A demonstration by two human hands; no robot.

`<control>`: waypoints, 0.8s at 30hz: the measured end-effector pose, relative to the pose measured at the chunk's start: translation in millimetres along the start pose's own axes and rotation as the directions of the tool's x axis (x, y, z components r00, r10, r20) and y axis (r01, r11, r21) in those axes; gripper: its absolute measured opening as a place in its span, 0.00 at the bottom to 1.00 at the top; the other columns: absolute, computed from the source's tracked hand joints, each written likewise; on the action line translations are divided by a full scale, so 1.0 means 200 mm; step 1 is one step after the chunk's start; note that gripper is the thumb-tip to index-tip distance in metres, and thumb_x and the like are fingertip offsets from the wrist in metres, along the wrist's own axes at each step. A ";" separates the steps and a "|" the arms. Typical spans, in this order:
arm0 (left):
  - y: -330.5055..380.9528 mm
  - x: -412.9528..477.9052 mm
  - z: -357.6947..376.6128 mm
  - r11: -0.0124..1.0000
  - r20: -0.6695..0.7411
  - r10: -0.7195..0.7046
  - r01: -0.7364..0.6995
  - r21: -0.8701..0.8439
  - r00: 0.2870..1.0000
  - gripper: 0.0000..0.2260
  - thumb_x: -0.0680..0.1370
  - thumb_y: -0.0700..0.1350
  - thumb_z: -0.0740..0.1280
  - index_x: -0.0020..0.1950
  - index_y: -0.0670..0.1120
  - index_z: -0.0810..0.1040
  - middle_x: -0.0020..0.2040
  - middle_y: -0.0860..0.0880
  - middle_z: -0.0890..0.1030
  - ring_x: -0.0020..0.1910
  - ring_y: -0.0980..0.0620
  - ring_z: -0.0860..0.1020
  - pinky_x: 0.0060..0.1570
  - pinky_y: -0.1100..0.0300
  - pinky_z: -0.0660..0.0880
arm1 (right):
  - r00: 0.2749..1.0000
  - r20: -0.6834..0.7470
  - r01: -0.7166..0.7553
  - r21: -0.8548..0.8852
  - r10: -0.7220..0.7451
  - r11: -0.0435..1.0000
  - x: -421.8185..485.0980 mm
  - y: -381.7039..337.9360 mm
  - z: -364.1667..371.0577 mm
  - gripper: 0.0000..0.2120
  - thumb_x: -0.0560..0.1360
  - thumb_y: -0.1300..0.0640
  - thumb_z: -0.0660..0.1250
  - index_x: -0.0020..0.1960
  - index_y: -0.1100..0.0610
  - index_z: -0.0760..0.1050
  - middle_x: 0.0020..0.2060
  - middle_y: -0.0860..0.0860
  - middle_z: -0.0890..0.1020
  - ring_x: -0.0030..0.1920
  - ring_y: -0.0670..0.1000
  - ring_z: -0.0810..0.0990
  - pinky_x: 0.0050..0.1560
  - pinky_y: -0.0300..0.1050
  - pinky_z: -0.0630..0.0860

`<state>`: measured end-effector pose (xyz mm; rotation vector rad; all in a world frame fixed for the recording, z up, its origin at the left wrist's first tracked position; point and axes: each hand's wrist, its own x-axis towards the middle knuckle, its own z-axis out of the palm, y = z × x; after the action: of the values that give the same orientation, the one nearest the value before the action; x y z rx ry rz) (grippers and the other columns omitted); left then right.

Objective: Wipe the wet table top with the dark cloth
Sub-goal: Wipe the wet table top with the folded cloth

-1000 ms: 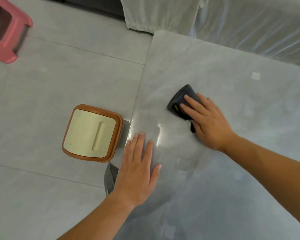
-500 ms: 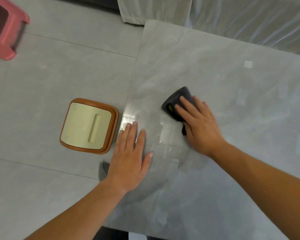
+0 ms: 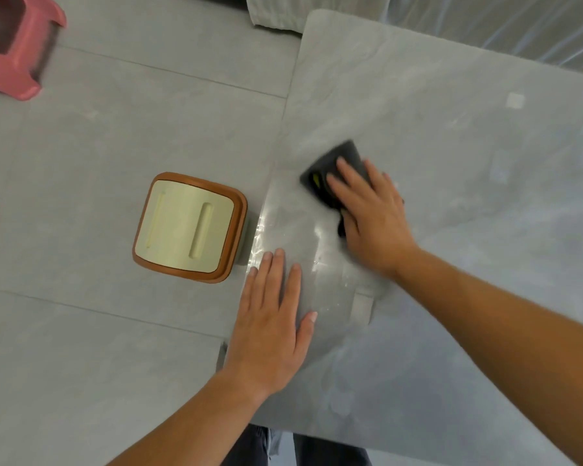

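Note:
A grey stone-look table top (image 3: 451,136) fills the right of the view, with a shiny wet patch near its left edge. My right hand (image 3: 372,216) presses flat on the dark cloth (image 3: 330,163), which shows a small yellow mark; most of the cloth lies under my fingers and palm. My left hand (image 3: 271,321) rests flat with fingers apart on the table near its left edge, below the wet patch, holding nothing.
A cream and brown square stool (image 3: 189,227) stands on the tiled floor just left of the table edge. A pink plastic stool (image 3: 11,52) is at the top left. Plastic-covered furniture (image 3: 485,21) borders the table's far side.
My right hand has slid the cloth a little toward me and left along the table. My left hand stays planted near the edge. The camera view has shifted slightly.

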<state>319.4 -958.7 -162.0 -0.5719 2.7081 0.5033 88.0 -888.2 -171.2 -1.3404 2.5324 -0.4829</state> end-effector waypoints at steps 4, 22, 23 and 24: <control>-0.02 0.00 0.01 1.000 -0.002 0.023 -0.023 -0.015 1.000 0.31 0.84 0.60 0.46 0.82 0.45 0.48 0.82 0.42 0.41 0.81 0.45 0.38 0.79 0.43 0.48 | 0.994 -0.003 -0.111 -0.004 0.111 0.994 0.19 -0.14 0.08 0.27 0.79 0.60 0.58 0.78 0.51 0.62 0.80 0.50 0.58 0.80 0.61 0.49 0.79 0.61 0.47; -0.13 -0.12 0.01 0.997 0.030 0.077 -0.078 0.022 0.997 0.32 0.84 0.59 0.48 0.82 0.43 0.49 0.83 0.41 0.45 0.81 0.44 0.41 0.79 0.44 0.50 | 0.944 0.148 0.305 -0.053 -0.295 0.951 -0.25 -0.15 0.10 0.27 0.77 0.60 0.62 0.76 0.52 0.67 0.78 0.50 0.63 0.80 0.60 0.55 0.76 0.63 0.55; -0.13 -0.13 0.01 0.996 0.033 0.081 -0.082 0.028 0.996 0.32 0.83 0.60 0.48 0.82 0.43 0.50 0.83 0.41 0.45 0.81 0.44 0.41 0.79 0.44 0.51 | 0.936 0.161 0.328 -0.073 -0.313 0.942 -0.26 -0.08 0.07 0.26 0.78 0.60 0.60 0.76 0.52 0.67 0.78 0.50 0.63 0.79 0.61 0.56 0.76 0.64 0.57; -0.13 -0.14 0.01 0.995 0.037 0.089 -0.090 0.029 0.995 0.32 0.83 0.59 0.48 0.82 0.42 0.50 0.82 0.40 0.45 0.81 0.43 0.41 0.78 0.44 0.50 | 0.946 0.143 0.306 -0.091 -0.292 0.948 -0.26 0.00 0.04 0.26 0.78 0.59 0.59 0.76 0.53 0.68 0.77 0.52 0.65 0.78 0.62 0.58 0.74 0.65 0.59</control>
<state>355.7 -971.4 -159.8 -0.4303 2.7121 0.4886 119.2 -846.4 -174.9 -1.7516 2.2922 -0.2995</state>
